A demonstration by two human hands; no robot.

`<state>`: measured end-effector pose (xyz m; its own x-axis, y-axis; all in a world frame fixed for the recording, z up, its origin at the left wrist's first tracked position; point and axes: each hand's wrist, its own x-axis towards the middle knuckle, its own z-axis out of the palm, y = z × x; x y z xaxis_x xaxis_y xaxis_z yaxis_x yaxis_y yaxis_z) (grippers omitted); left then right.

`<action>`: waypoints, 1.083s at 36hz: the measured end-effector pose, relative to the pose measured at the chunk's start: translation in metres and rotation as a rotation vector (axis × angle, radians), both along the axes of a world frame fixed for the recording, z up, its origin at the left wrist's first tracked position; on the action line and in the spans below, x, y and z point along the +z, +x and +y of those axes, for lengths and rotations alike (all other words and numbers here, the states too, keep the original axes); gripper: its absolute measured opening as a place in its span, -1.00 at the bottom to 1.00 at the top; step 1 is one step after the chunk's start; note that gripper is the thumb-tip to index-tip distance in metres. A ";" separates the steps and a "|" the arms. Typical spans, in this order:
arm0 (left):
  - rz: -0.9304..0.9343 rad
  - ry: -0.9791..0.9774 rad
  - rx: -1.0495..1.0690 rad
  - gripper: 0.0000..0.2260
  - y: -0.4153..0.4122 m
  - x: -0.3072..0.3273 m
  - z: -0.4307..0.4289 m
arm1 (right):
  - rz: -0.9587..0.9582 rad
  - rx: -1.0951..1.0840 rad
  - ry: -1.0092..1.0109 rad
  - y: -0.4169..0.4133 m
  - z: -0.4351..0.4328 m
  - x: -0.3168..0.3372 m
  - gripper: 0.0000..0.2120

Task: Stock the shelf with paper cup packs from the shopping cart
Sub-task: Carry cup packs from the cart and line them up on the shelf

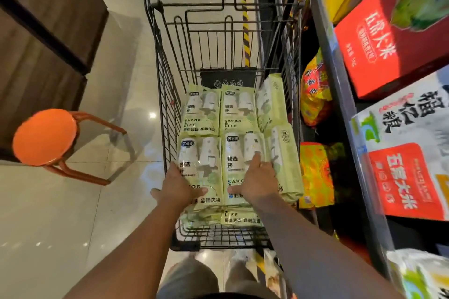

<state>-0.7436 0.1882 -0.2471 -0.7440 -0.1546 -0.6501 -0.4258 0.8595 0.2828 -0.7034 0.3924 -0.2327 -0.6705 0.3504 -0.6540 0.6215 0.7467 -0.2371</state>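
Beside the shelf [340, 80], the cart [155, 43] holds the cup packs [239, 109]. It seems best to lift the near-left pack [206, 153] and near-right pack [235, 153] level, sparing the layer beneath. The left hand [178, 188] clasps its pack's edge, thumb on top; the right hand [258, 182] lies spread flat. The left fingertips are hidden, as is any free shelf space.

An orange stool [45, 137] stands on the glossy tiled floor [60, 213], well apart from a red box [388, 39].
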 end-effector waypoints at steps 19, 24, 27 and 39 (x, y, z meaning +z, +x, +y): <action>0.055 0.098 0.074 -0.04 0.013 0.015 -0.016 | 0.073 -0.299 0.047 0.010 -0.035 0.009 0.03; 0.056 0.065 -0.015 -0.01 0.006 0.021 -0.031 | 0.097 -0.299 0.042 0.007 -0.041 0.018 -0.17; 0.015 0.044 -0.071 -0.07 0.004 0.023 -0.032 | 0.071 -0.303 0.028 0.004 -0.048 0.024 -0.11; -0.031 0.327 0.043 0.25 0.023 0.047 -0.029 | 0.267 -0.480 -0.209 0.047 -0.077 0.031 0.18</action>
<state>-0.7208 0.1592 -0.2005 -0.7204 0.0355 -0.6927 -0.4723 0.7063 0.5274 -0.6567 0.3154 -0.2017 -0.6195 0.5370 -0.5726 0.7771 0.3168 -0.5438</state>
